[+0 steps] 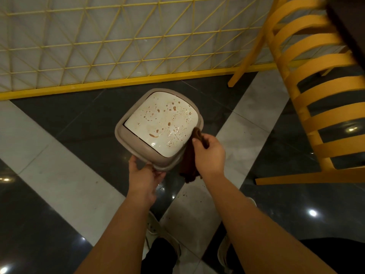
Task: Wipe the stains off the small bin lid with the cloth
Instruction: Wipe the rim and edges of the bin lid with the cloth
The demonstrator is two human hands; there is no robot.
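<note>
Looks to me like a cafe or restaurant dining area, poss. a mall. Polished floor (59, 186) of dark and white stone tiles w/ ceiling-light reflections; yellow wire-grid partition (110, 36) on a yellow base rail; yellow slat-back wooden chair (320, 107) by a dark table edge (351, 22), top right corner.
</note>
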